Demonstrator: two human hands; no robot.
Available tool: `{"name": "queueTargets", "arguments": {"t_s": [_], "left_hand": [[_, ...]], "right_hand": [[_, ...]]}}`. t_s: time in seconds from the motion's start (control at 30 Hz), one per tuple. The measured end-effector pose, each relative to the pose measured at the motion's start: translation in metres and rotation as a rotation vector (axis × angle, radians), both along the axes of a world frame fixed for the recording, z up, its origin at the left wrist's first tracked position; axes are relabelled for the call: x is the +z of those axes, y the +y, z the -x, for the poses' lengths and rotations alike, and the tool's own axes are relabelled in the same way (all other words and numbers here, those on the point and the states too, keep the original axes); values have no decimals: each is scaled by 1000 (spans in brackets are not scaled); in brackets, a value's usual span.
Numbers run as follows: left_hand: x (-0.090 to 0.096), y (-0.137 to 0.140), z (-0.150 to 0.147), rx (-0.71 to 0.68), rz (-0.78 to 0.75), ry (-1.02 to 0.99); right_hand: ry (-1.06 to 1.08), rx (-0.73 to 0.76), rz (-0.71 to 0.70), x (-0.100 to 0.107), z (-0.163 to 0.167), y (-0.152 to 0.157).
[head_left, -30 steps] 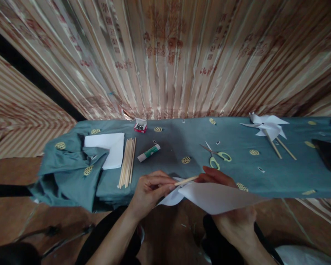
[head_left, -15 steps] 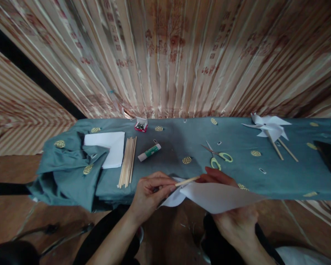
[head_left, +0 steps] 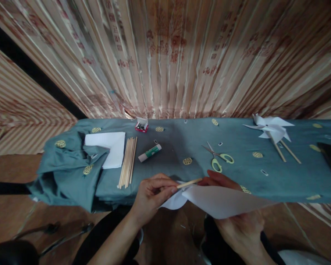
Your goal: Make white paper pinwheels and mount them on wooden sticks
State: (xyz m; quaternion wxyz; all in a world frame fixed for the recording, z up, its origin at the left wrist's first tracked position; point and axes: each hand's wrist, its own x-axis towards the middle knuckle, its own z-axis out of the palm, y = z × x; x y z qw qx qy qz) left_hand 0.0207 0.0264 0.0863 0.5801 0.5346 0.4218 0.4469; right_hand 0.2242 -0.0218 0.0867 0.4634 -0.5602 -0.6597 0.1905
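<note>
A white paper pinwheel (head_left: 223,200) is held up over the table's front edge, a broad blade fanning toward the right. Across its middle lies a short visible length of wooden stick (head_left: 189,183). Thumb and fingers of my left hand (head_left: 154,195) are closed, pinching the stick's left end against the paper. My right hand (head_left: 241,226) is partly hidden behind the blade; its fingers curl round the paper from the far side and touch the stick's right end. Exactly how its thumb grips is covered by the paper.
On the blue-green tablecloth (head_left: 171,173) lie white paper sheets (head_left: 117,151), several wooden sticks (head_left: 128,162), a glue stick (head_left: 149,152), a red box of pins (head_left: 141,126) and green-handled scissors (head_left: 216,156). Pinwheels on sticks (head_left: 276,129) and a dark phone-like object (head_left: 329,156) lie at right.
The pinwheel and my right hand have shifted slightly right and down. My left hand keeps its pinch on the stick; the table items lie as before.
</note>
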Motion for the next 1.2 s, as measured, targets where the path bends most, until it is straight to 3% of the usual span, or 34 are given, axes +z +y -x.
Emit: {"name": "queueTargets", "arguments": {"t_s": [0.27, 0.47, 0.73, 0.9, 1.2], "left_hand": [[-1, 0, 1, -14, 37, 24], [-1, -1, 3, -31, 75, 36], [-25, -4, -12, 5, 233, 21], [-43, -10, -25, 19, 395, -64], [-57, -34, -37, 36, 661, -300]], "right_hand": [[-1, 29, -73, 6, -1, 1], [180, -66, 120, -1, 1, -1], [440, -50, 348, 0, 6, 34], [423, 45, 430, -10, 1, 47], [105, 221, 555, -29, -17, 66]]}}
